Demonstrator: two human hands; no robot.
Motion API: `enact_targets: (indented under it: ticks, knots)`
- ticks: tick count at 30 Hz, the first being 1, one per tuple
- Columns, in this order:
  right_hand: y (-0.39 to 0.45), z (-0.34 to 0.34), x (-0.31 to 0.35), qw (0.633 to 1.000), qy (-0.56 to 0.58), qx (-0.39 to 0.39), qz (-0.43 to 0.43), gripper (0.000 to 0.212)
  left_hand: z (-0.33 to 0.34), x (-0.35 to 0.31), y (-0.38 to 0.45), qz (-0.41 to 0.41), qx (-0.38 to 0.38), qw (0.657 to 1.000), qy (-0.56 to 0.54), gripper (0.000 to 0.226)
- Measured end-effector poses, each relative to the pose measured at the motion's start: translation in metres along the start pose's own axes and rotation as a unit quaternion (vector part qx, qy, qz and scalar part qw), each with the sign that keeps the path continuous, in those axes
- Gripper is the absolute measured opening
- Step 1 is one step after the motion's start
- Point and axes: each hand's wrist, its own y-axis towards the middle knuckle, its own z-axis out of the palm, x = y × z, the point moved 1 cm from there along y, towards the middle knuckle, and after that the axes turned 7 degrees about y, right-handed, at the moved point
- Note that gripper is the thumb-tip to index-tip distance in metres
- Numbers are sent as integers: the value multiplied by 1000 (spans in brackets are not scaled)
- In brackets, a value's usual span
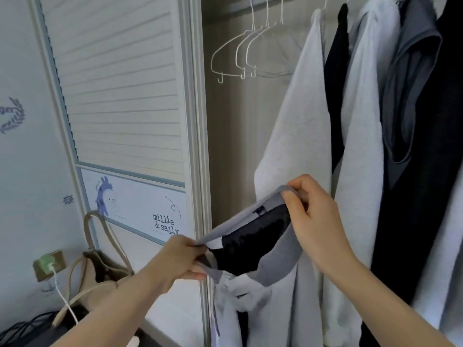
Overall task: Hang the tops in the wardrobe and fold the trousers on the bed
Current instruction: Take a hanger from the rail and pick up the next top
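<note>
Right now I have both hands on a light grey top [250, 296] in front of the open wardrobe [225, 146]. My left hand [180, 259] pinches one side of its darker ribbed collar [280, 256], and my right hand [313, 216] pinches the far side, so the neck opening is stretched wide between them. The rest of the top hangs limp below, just beside the clothes already on the rail. It looks soft, light and floppy, so I judge the collar the best hold, being the firmest part. Three bare wire hangers [238, 53] hang above, well apart from my hands. Whether a hanger already sits inside the neck I cannot tell; the dark lining hides it.
</note>
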Motion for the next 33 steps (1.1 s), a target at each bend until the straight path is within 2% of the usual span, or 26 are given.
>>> enact_targets:
  ticks: [2, 3, 4, 7, 10, 13, 15, 18, 22, 26, 30, 33]
  knots:
    - [1, -4, -15, 999, -38, -3, -1, 12, -20, -8, -3, -48, 58, 971, -225, 22]
    - [2, -4, -24, 998, -58, 2, 1, 13, -31, -14, -3, -54, 72, 953, -288, 13]
    - [2, -3, -32, 997, -71, 13, 7, 14, -40, -20, -2, -56, 76, 942, -321, 8]
    - [5, 5, -52, 994, -93, 42, 29, 19, -64, -42, 2, -54, 79, 935, -341, 22]
    - [13, 10, -64, 991, -111, 66, 40, 19, -76, -64, -2, -10, 101, 940, -325, 20]
    - [25, 12, -68, 976, -161, 139, 48, 27, -79, -88, -3, 62, 81, 972, -211, 22]
    - [36, 15, -64, 956, -209, 200, 44, 28, -76, -103, 0, 104, 6, 987, -125, 31]
    - [67, 20, -40, 949, -213, 232, 13, 12, -70, -125, 13, 187, -145, 971, -23, 35]
    - [145, 30, 5, 965, -195, 148, -97, 13, -61, -153, 31, 270, -226, 936, 22, 37]
    - [242, 42, 41, 968, -208, 22, -141, 15, -59, -167, 49, 319, -270, 906, 62, 45]
    - [330, 47, 54, 975, -196, -67, -75, 31, -63, -175, 65, 335, -331, 876, 100, 51]
    - [374, 51, 51, 981, -178, -71, 11, 46, -70, -177, 76, 322, -362, 868, 112, 48]
